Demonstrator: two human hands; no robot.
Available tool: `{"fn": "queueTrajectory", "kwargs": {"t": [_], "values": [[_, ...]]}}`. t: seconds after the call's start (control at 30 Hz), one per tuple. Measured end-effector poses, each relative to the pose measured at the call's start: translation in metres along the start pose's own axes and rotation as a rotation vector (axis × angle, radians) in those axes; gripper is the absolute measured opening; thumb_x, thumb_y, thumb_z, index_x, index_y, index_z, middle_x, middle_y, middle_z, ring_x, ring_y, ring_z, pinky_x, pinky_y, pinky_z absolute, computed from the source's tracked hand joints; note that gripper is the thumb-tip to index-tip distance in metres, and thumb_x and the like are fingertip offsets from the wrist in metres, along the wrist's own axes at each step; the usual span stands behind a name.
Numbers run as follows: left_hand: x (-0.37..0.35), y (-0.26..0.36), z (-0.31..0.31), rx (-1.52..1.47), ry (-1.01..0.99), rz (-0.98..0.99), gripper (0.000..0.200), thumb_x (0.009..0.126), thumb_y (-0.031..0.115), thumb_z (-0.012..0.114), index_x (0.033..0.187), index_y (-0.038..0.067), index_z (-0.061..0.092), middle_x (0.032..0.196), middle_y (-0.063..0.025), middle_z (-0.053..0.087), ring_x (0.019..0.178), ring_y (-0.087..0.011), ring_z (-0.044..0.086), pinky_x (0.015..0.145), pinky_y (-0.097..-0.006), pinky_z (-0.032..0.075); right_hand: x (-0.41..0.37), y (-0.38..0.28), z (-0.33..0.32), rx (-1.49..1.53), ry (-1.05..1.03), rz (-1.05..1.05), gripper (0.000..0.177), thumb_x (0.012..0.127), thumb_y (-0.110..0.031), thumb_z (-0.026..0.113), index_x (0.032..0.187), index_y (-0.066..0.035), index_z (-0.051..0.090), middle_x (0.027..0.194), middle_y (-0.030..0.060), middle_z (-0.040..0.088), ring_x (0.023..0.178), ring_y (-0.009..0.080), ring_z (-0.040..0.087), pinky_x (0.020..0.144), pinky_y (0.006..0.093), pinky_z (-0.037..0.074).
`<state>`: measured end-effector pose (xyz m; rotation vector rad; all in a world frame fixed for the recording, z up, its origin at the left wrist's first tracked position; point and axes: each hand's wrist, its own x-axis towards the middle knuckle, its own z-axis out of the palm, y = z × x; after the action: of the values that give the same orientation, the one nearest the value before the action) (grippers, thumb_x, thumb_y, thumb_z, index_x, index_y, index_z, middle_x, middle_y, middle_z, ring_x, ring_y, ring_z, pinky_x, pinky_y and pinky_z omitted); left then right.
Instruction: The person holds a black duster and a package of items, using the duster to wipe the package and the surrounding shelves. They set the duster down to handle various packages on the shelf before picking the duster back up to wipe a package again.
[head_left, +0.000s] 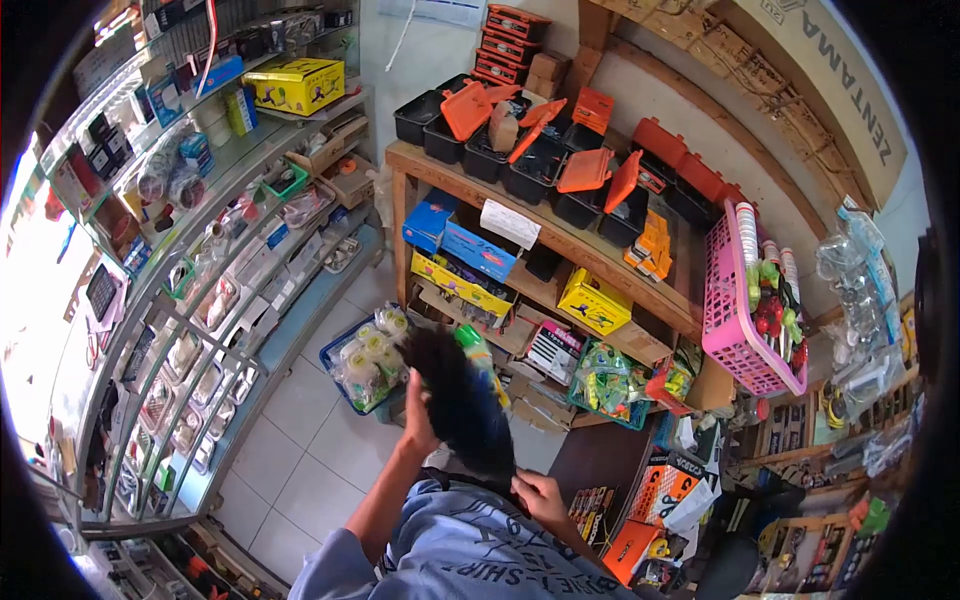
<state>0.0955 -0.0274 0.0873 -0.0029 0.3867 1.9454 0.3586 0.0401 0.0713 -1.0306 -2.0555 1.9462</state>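
A dark feather duster with black and bluish feathers slants across the middle of the view, in front of my body. My right hand is closed at its lower end, where the handle is mostly hidden. On the other side, my left hand is against the feathers. One finger points up along their edge, and the feathers cover part of this hand. Just beyond the duster, a blue basket of bagged light-coloured items sits low by the wooden bench.
A glass display case with small goods curves along the left. Ahead, the wooden bench carries black bins with orange lids. A pink basket stands at its right end. Boxes fill the lower right. White floor tiles show between case and bench.
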Motion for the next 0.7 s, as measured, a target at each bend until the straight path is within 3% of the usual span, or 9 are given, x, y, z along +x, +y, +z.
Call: {"fn": "queueTrajectory", "kwargs": {"t": [0.07, 0.2, 0.27, 0.3, 0.33, 0.4, 0.43, 0.6, 0.7], "values": [[-0.003, -0.025, -0.005, 0.259, 0.092, 0.04, 0.082, 0.089, 0.067, 0.036, 0.142, 0.004, 0.034, 0.14, -0.011, 0.043, 0.129, -0.0269, 0.042, 0.11, -0.043, 0.03, 0.01, -0.031, -0.002, 0.023, 0.023, 0.0, 0.024, 0.093, -0.013, 0.056, 0.108, 0.005, 0.061, 0.078, 0.005, 0.06, 0.075, 0.009, 0.054, 0.067, 0.0237, 0.043], [-0.007, -0.032, -0.038, 0.222, 0.146, -0.148, 0.077, 0.089, 0.06, 0.046, 0.141, 0.005, 0.034, 0.143, -0.0114, 0.04, 0.13, -0.0286, 0.041, 0.109, -0.0439, 0.031, 0.023, -0.077, -0.03, -0.221, 0.018, -0.065, 0.024, 0.09, -0.014, 0.06, 0.104, 0.005, 0.064, 0.076, 0.0025, 0.063, 0.07, 0.0074, 0.054, 0.062, 0.0242, 0.044], [-0.016, -0.014, -0.042, 0.299, 0.108, -0.253, 0.068, 0.089, 0.044, 0.058, 0.14, 0.004, 0.036, 0.141, -0.0112, 0.043, 0.128, -0.0283, 0.044, 0.108, -0.0433, 0.033, 0.02, -0.103, -0.048, -0.239, -0.014, -0.098, 0.025, 0.089, -0.014, 0.062, 0.108, 0.002, 0.064, 0.078, 0.0035, 0.064, 0.071, 0.0071, 0.055, 0.063, 0.0242, 0.045], [-0.02, 0.0, -0.034, 0.329, 0.056, -0.219, 0.057, 0.083, 0.021, 0.068, 0.132, 0.002, 0.047, 0.131, -0.0112, 0.053, 0.121, -0.0268, 0.05, 0.105, -0.0424, 0.037, 0.02, -0.101, -0.063, -0.227, -0.063, -0.048, 0.026, 0.089, -0.014, 0.062, 0.11, 0.001, 0.064, 0.078, 0.0039, 0.065, 0.072, 0.0069, 0.055, 0.063, 0.024, 0.045], [-0.024, 0.012, -0.029, 0.33, 0.058, -0.221, 0.057, 0.083, 0.021, 0.068, 0.132, 0.002, 0.047, 0.131, -0.0112, 0.053, 0.121, -0.0268, 0.05, 0.105, -0.0424, 0.037, 0.02, -0.1, -0.077, -0.216, -0.117, 0.002, 0.027, 0.088, -0.014, 0.063, 0.112, 0.0, 0.064, 0.078, 0.0043, 0.065, 0.072, 0.0067, 0.055, 0.064, 0.0238, 0.045], [-0.034, 0.033, -0.028, 0.712, -0.094, -0.263, 0.042, 0.081, 0.004, 0.067, 0.121, -0.002, 0.056, 0.118, -0.0097, 0.061, 0.111, -0.0231, 0.057, 0.1, -0.0387, 0.042, 0.016, -0.103, -0.105, -0.305, -0.189, 0.009, 0.026, 0.087, -0.013, 0.065, 0.108, 0.001, 0.066, 0.075, 0.0025, 0.065, 0.064, 0.0057, 0.053, 0.056, 0.0234, 0.042], [-0.033, 0.043, -0.054, 0.566, -0.164, -0.368, 0.033, 0.078, -0.007, 0.065, 0.111, -0.004, 0.062, 0.112, -0.0084, 0.064, 0.104, -0.0204, 0.059, 0.096, -0.0341, 0.045, 0.013, -0.104, -0.117, -0.282, -0.212, 0.028, 0.025, 0.087, -0.013, 0.065, 0.107, 0.002, 0.066, 0.075, 0.0021, 0.065, 0.062, 0.0057, 0.052, 0.055, 0.0236, 0.041], [-0.041, 0.045, -0.054, 0.903, -0.157, -0.531, 0.04, 0.082, 0.003, 0.069, 0.119, -0.002, 0.058, 0.113, -0.007, 0.064, 0.104, -0.014, 0.056, 0.093, -0.03, 0.045, 0.018, -0.108, -0.136, -0.315, -0.3, 0.074, 0.023, 0.087, -0.013, 0.063, 0.104, 0.003, 0.066, 0.076, 0.0032, 0.066, 0.064, 0.008, 0.055, 0.057, 0.0254, 0.043], [-0.039, 0.021, -0.03, 1.331, -0.483, -0.222, 0.035, 0.082, 0.005, 0.068, 0.116, -0.002, 0.062, 0.123, -0.0111, 0.06, 0.11, -0.0204, 0.055, 0.098, -0.0343, 0.042, 0.037, -0.125, -0.115, -0.47, -0.393, -0.109, 0.024, 0.085, -0.012, 0.064, 0.104, 0.004, 0.066, 0.086, 0.0109, 0.069, 0.077, 0.0138, 0.061, 0.07, 0.0271, 0.047]]}}
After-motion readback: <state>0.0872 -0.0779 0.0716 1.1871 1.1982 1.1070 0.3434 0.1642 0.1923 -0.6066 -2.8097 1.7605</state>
